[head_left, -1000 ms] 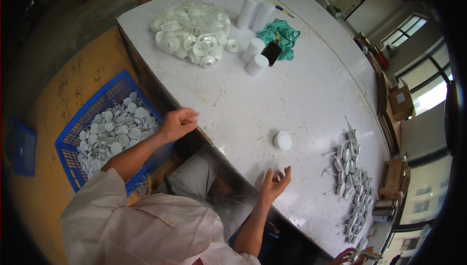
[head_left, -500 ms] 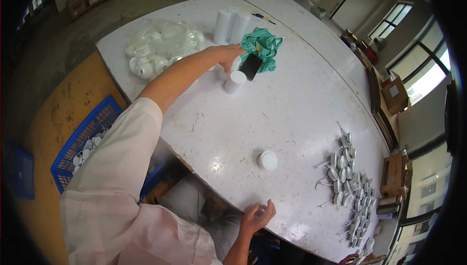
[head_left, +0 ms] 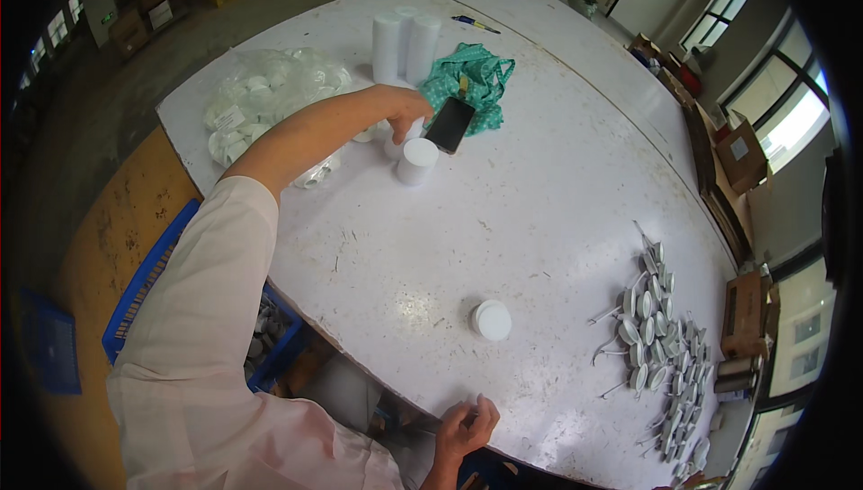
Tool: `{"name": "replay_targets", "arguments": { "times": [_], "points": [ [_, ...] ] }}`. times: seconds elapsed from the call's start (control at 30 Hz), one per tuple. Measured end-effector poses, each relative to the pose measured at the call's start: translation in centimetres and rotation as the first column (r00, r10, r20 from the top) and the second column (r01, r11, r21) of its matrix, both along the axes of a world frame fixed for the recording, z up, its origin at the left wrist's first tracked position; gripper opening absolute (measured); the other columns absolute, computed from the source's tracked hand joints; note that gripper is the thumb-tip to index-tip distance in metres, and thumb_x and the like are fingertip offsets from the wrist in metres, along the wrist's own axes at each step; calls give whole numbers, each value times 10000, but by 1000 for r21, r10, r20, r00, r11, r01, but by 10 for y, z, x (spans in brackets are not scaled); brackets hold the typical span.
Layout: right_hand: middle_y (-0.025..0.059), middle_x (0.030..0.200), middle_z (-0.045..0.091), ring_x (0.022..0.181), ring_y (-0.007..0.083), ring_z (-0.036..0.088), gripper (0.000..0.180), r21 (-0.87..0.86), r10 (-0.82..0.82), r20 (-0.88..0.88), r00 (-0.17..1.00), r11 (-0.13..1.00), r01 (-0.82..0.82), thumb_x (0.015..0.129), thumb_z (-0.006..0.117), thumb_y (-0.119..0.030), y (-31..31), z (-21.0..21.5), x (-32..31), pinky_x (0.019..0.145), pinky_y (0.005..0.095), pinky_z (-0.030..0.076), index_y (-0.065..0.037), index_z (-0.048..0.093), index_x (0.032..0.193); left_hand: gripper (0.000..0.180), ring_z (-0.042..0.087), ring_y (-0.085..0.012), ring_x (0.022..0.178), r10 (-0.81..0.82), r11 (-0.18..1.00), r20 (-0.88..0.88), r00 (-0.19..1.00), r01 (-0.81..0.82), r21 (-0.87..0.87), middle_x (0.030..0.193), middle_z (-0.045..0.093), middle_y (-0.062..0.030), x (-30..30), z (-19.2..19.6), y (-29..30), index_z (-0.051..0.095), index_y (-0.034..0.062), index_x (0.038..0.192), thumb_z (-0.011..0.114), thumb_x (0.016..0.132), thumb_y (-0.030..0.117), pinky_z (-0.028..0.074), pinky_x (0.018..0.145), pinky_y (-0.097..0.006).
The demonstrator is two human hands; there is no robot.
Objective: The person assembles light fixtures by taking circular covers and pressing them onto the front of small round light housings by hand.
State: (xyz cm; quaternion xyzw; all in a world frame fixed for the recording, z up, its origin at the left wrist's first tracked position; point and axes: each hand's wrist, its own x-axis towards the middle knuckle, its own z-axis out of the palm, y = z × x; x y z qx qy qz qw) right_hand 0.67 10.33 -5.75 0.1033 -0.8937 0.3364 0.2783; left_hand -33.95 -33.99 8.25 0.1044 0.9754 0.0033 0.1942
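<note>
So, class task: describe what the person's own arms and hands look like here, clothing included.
Both hands are bare: no gloves, rings or watch show. The left arm has a loose, pale pink sleeve that ends near the elbow, leaving the forearm and left hand uncovered. The right hand and its forearm are bare too.

Daylight pours in through the windows [head_left: 791, 121] at right, which blow out to white. The white table [head_left: 557, 193] is bright and evenly lit, with soft, faint shadows. Fisheye distortion bends its edges, the corners fall black, and the floor at left is dim.
</note>
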Motion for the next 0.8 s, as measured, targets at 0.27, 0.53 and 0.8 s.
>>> {"name": "replay_targets", "arguments": {
  "times": [0.27, 0.53, 0.8],
  "points": [
    [169, 845, 572, 715, 300, 568, 231, -6, 15, -2, 1000, 1000, -15, 745, 577, 94, -5, 9, -2, 588, 352, 466, -9, 573, 953, 688, 579, -309, 1015, -107, 992, -137, 985, 116, 56, 1076, 596, -151, -2, -16, -10, 574, 44, 1098, 807, 459, 146, 488, 822, -380],
    [155, 819, 579, 716, 304, 578, 202, -9, 7, -17, 1000, 1000, -7, 754, 603, 82, -7, 7, -1, 613, 365, 478, -25, 569, 923, 672, 589, -311, 1009, -25, 999, -50, 998, 24, -24, 1063, 610, -158, 14, 6, 0, 576, 58, 1136, 781, 501, 138, 500, 810, -382],
    [144, 816, 583, 696, 290, 584, 184, -1, -6, 1, 1000, 1000, 6, 756, 631, 65, -6, 9, 2, 591, 352, 481, -40, 577, 897, 649, 592, -314, 1004, -36, 999, -76, 996, 37, 16, 1045, 616, -160, 8, -4, -8, 578, 44, 1119, 763, 508, 155, 498, 815, -376]
  ]
}}
